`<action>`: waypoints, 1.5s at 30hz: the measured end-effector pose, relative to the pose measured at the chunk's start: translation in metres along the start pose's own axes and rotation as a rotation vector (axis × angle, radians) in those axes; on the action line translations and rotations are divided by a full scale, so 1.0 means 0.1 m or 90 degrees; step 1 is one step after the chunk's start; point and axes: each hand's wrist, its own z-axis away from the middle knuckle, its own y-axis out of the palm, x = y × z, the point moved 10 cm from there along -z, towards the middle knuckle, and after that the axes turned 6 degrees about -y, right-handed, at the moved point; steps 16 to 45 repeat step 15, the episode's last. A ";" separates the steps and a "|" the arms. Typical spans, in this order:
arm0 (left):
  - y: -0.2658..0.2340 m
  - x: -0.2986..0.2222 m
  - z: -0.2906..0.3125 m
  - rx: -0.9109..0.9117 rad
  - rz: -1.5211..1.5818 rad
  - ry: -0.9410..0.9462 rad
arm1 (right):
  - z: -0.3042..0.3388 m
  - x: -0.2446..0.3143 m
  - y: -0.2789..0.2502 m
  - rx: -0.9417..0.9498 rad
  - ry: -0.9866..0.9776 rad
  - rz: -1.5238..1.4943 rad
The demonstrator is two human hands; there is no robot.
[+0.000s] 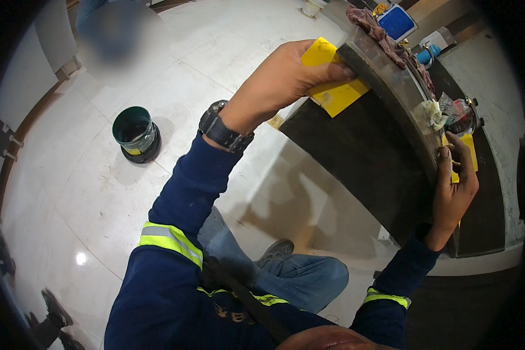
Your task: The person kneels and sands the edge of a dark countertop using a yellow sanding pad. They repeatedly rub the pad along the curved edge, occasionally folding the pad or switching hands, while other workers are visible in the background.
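My left hand (286,79) is closed on a flat yellow sheet (341,98), thumb laid across it, at the far end of a dark slab's front edge (385,87). Part of the sheet shows above the thumb and part below. At the nearer end of that edge, my right hand (456,184) has its thumb and fingers bent around a second yellow sheet (471,153), partly hidden by the fingers. Just beyond the right hand lie a crumpled pale wad (431,114) and a clear container with something red in it (462,116).
A pinkish rag (379,35) drapes along the slab's top, near a blue-and-white container (396,23) and a light-blue item (429,53). A dark green bucket (133,131) stands on the pale tiled floor to the left. Another person (114,29) is at the upper left; a shoe (57,308) shows lower left.
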 end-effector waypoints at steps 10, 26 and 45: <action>-0.16 0.07 0.07 -0.008 -0.147 -0.091 | -0.02 0.08 -0.01 -0.001 -0.016 0.014; -0.08 0.05 0.10 -0.034 -0.135 -0.083 | 0.01 0.01 0.00 -0.004 0.013 0.008; -0.08 0.05 0.10 -0.034 -0.135 -0.083 | 0.01 0.01 0.00 -0.004 0.013 0.008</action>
